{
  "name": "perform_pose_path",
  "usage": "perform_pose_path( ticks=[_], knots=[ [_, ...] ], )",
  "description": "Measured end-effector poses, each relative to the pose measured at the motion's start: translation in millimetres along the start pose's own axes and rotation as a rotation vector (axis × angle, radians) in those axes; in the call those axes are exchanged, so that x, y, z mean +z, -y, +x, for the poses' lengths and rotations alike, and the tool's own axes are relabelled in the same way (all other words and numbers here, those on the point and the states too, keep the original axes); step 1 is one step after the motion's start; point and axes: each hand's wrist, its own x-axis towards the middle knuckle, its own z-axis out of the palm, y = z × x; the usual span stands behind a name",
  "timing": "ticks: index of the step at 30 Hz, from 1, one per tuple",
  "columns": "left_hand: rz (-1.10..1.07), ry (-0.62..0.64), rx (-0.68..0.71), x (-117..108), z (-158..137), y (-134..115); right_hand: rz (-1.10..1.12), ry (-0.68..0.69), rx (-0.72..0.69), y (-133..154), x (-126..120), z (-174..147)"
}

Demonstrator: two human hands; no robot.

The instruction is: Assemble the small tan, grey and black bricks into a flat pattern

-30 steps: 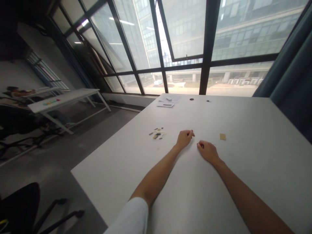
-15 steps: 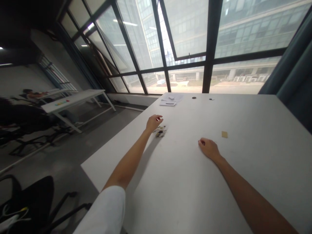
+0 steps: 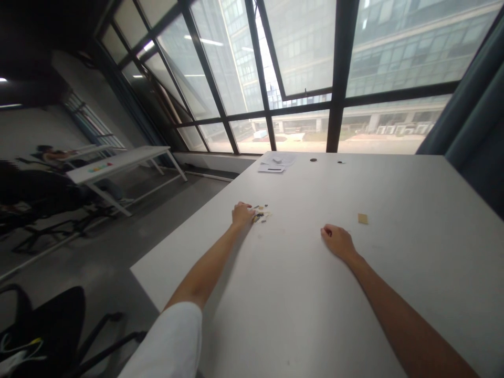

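Small loose pieces (image 3: 260, 215), tan and dark, lie scattered in a little heap on the white table (image 3: 299, 294). They are too small to name. At the left edge of this heap rests my left hand (image 3: 242, 213), its fingers reaching along the pieces and a little apart. Nothing gripped shows in it. My right hand (image 3: 337, 240) lies on the tabletop with its fingers curled in, and I see nothing in them. A tan square piece (image 3: 363, 218) lies flat, to the right of that hand and a bit farther away.
Papers (image 3: 273, 163) lie at the table's far left corner. Two dark round spots, one a disc (image 3: 313, 160), are near the far edge. A black chair (image 3: 51, 331) stands at the lower left. People sit by another table (image 3: 122, 160) across the room.
My left hand has come down from above the heap to its left side. The pieces, blurred before, now show clearly on the table. My right hand has stayed in place.
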Motion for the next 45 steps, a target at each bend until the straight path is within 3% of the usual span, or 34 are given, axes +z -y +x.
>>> perform_pose_path(
  ticks=[20, 28, 31, 36, 41, 45],
  knots=[
    [0.037, 0.073, -0.084, 6.4, 14.4, 1.9, 0.009, 0.003, 0.003, 2.7, -2.4, -0.7],
    [-0.027, -0.025, -0.038, -16.6, 14.8, -6.2, 0.018, -0.004, 0.003, 1.6, -1.5, 0.2],
    [-0.177, -0.122, 0.127, -17.9, 3.6, -29.1, 0.023, -0.014, -0.003, 0.8, -0.6, 0.6],
    [-0.390, -0.058, 0.355, 4.2, -37.2, -96.7, 0.050, -0.039, -0.007, -1.0, 0.9, -0.1],
    [-0.495, 0.025, 0.454, 32.2, -69.4, -157.3, 0.270, -0.105, -0.023, -6.7, 3.0, 3.7],
    [-0.554, 0.031, 0.476, 52.2, -82.5, -179.9, 0.408, -0.164, -0.073, -11.0, 3.4, 7.2]
  ],
)
